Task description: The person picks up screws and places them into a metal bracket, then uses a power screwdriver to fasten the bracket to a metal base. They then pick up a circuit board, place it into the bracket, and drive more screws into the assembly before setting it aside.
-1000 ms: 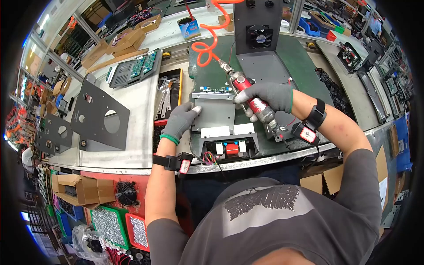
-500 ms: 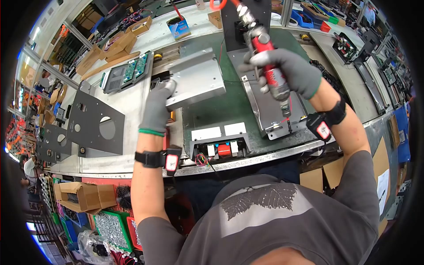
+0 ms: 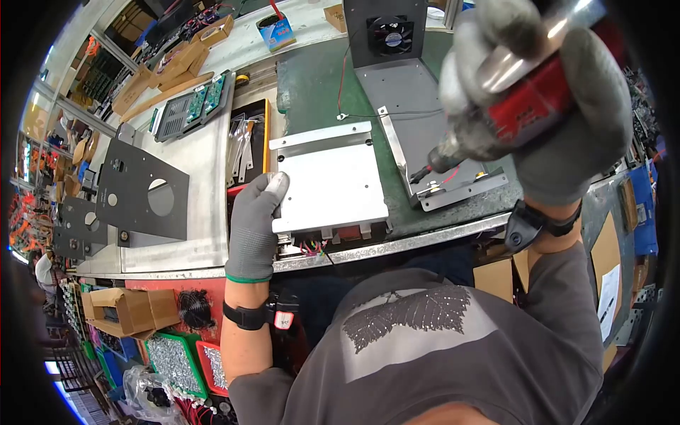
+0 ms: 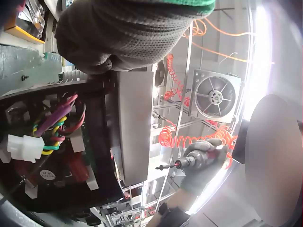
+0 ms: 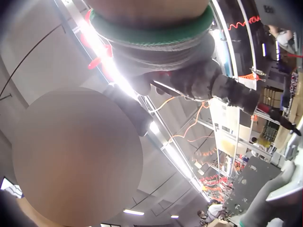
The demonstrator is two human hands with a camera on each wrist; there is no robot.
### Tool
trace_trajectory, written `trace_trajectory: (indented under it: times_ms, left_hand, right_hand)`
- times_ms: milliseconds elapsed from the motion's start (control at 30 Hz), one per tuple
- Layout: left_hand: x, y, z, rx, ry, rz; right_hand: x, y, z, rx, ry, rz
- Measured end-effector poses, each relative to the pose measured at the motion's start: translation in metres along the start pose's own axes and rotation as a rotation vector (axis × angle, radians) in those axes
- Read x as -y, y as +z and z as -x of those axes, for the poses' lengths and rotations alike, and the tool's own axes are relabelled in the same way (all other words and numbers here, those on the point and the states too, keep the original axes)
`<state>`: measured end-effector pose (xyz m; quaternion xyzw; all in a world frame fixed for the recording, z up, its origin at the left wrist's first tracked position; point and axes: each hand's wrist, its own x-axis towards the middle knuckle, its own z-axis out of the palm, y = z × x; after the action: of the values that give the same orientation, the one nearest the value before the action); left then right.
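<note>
In the head view the gloved left hand (image 3: 256, 225) grips the left edge of a silver metal plate (image 3: 327, 180) with folded edges, thumb on top. The plate lies over a dark unit, whose coloured wires and white connector (image 4: 26, 147) show in the left wrist view. The gloved right hand (image 3: 559, 106) is raised at the right, its fingers curled round a red power screwdriver (image 3: 528, 106). The tool's bit (image 3: 421, 174) points down-left, above the dark chassis (image 3: 407, 92) as seen from the head. In the right wrist view the tool (image 5: 232, 92) extends from the glove.
A fan (image 3: 391, 37) is mounted on the chassis's upright panel. Dark cut panels (image 3: 142, 191) stand at the left, near a grey cover with green circuit boards (image 3: 205, 103). A yellow-edged bin (image 3: 248, 142) holds metal strips. Trays of small parts (image 3: 172, 363) are below.
The left hand has lifted the plate, turned it, and brought it down over the dark unit near the front edge. The right hand has raised the screwdriver nearer the head camera, toward the right.
</note>
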<state>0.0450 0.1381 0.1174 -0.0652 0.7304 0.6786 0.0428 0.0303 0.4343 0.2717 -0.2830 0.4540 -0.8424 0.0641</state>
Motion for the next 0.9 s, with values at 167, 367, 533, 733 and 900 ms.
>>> trace_trajectory:
  times_ms: [167,367,533,733,900]
  left_hand:
    - [0.009,-0.002,0.002,0.049,-0.034,-0.035]
    - [0.011,0.001,0.005,0.047,-0.075,0.082]
    - [0.005,0.007,0.009,0.024,-0.064,0.157]
    - [-0.008,0.013,0.020,-0.022,-0.099,0.279]
    - [-0.007,0.010,0.026,0.016,-0.176,0.287]
  right_hand:
    - [0.004,0.035,0.003,-0.293,0.310,0.183]
    - [-0.044,0.020,0.012,-0.113,0.111,0.173]
    - [-0.056,0.017,0.007,0.126,-0.107,0.100]
    - [-0.064,0.006,0.012,0.165,-0.072,0.037]
    - [-0.066,0.032,0.010,0.033,-0.147,-0.033]
